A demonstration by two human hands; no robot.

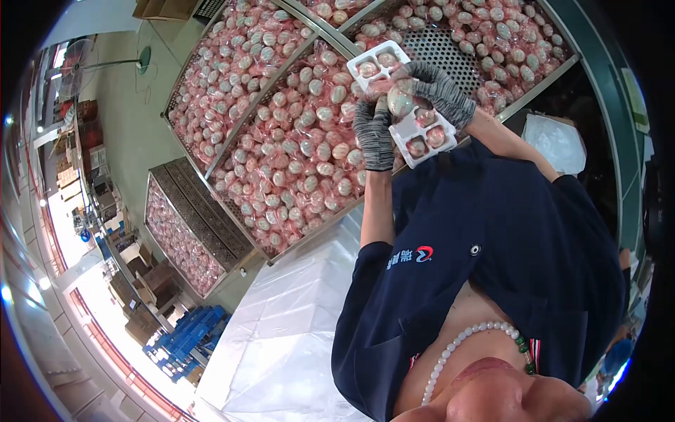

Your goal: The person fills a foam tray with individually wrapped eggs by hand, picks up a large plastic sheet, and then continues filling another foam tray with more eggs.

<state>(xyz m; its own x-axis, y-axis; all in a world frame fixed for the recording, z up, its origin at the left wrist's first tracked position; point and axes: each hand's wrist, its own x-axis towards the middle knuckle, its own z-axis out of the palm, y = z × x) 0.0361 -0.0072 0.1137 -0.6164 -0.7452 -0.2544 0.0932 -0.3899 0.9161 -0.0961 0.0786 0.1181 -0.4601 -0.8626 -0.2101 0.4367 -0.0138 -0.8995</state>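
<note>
A white plastic tray with compartments is held out in front of my chest, tilted. Round items in clear, pink-printed wrappers, looking like wrapped eggs, sit in compartments at both ends. My left hand, in a grey knit glove with bare fingertips, grips the tray's left edge near the middle. My right hand, gloved alike, curls over the middle from the other side. Its fingers close on a larger-looking pale green wrapped egg. The hands and this egg hide the tray's central compartments.
Beyond the hands, metal-framed bins hold many wrapped eggs; perforated bottom shows in one. A lower bin stands left. White sheeting covers a surface at my left. A clear plastic bag lies right; a fan stands farther off.
</note>
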